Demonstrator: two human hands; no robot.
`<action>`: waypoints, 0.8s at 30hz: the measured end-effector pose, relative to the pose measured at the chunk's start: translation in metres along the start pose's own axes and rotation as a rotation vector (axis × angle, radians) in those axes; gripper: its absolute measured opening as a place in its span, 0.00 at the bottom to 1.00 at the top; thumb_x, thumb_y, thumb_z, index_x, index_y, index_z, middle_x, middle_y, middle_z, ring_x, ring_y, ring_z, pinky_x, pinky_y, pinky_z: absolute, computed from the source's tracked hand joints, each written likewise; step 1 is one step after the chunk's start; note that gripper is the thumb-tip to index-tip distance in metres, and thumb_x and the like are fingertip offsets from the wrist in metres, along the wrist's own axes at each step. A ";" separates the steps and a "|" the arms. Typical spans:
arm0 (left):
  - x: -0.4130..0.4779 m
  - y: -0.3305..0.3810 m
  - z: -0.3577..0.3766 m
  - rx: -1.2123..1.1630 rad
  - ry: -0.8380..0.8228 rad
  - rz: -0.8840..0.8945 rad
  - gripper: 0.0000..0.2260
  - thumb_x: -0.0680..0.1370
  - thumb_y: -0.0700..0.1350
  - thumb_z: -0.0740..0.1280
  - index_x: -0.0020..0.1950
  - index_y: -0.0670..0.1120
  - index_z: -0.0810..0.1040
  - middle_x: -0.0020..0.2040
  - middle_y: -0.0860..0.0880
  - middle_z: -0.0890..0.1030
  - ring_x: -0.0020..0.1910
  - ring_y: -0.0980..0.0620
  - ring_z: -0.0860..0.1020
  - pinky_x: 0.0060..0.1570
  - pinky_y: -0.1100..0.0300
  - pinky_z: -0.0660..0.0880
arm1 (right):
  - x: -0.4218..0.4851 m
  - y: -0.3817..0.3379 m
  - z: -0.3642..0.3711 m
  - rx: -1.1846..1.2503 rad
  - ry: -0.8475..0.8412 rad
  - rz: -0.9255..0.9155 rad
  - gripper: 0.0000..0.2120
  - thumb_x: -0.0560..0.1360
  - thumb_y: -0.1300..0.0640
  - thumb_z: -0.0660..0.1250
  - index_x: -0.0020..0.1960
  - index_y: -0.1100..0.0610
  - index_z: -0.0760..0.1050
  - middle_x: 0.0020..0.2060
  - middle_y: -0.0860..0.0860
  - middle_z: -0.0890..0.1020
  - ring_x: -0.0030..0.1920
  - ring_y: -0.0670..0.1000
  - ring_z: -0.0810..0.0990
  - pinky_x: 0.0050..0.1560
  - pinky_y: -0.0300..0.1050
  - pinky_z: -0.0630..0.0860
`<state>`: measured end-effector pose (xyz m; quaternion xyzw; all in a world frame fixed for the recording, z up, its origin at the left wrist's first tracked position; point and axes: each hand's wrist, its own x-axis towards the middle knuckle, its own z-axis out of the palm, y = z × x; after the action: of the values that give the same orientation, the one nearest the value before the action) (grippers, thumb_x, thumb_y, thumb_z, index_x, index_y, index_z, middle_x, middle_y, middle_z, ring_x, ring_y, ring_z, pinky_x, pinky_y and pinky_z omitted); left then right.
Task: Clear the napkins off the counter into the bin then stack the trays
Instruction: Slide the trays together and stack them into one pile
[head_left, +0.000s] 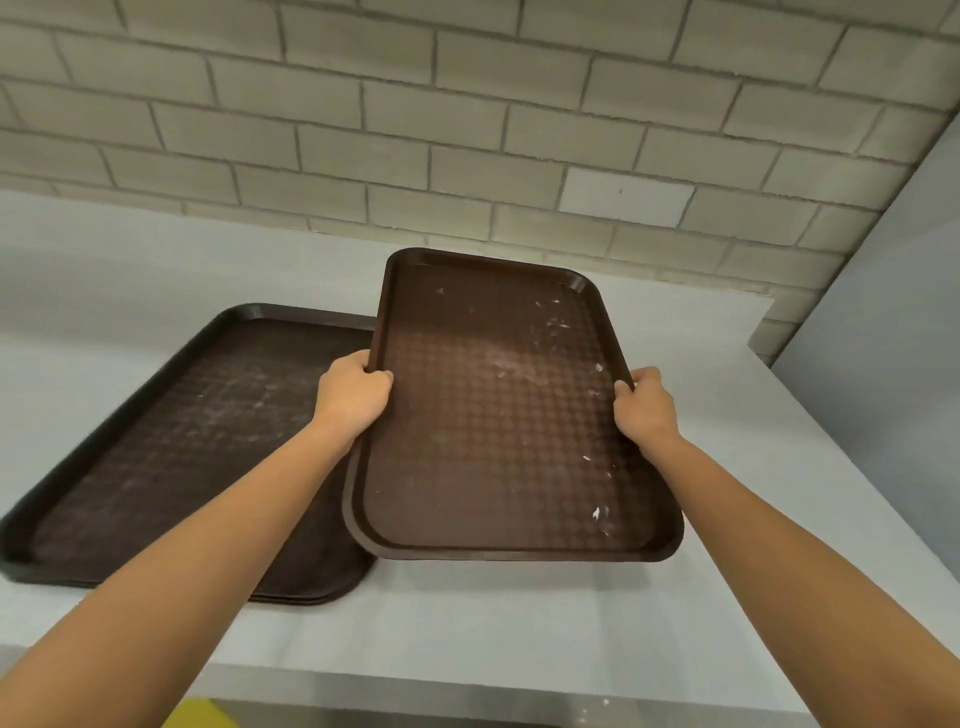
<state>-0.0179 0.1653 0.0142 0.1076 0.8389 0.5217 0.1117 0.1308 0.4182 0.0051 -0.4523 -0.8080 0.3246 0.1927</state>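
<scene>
With no napkins showing on the tabletop (519, 613), I am stacking: my left hand (353, 397) and right hand (644, 410) are clamping the lifted tray (498, 415) by its long rims, which next needs squaring over the tray stack (171, 447) at the left edge.

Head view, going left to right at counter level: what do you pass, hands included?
Stacked trays on the counter → left hand → held tray, gripped at both long edges → right hand → grey side panel.
</scene>
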 end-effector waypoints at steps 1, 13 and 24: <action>0.004 -0.004 -0.011 0.025 0.013 0.006 0.11 0.80 0.43 0.59 0.59 0.47 0.78 0.55 0.47 0.80 0.51 0.47 0.77 0.52 0.55 0.72 | -0.005 -0.008 0.008 0.004 0.000 0.000 0.15 0.81 0.57 0.55 0.65 0.62 0.64 0.59 0.62 0.76 0.59 0.62 0.75 0.56 0.50 0.71; 0.054 -0.080 -0.154 0.247 0.047 0.068 0.12 0.78 0.44 0.61 0.60 0.44 0.75 0.53 0.46 0.79 0.46 0.49 0.75 0.48 0.57 0.71 | -0.079 -0.096 0.125 0.049 -0.038 0.039 0.13 0.80 0.57 0.56 0.63 0.60 0.67 0.57 0.60 0.77 0.56 0.61 0.77 0.56 0.51 0.73; 0.074 -0.117 -0.212 0.603 0.082 0.141 0.10 0.77 0.43 0.62 0.51 0.39 0.77 0.44 0.42 0.79 0.39 0.47 0.72 0.39 0.56 0.67 | -0.112 -0.128 0.155 -0.194 -0.070 -0.065 0.14 0.80 0.52 0.59 0.59 0.60 0.72 0.55 0.58 0.80 0.56 0.59 0.77 0.52 0.47 0.72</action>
<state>-0.1593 -0.0434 -0.0055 0.1727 0.9501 0.2596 0.0045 0.0175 0.2191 -0.0179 -0.4307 -0.8561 0.2543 0.1300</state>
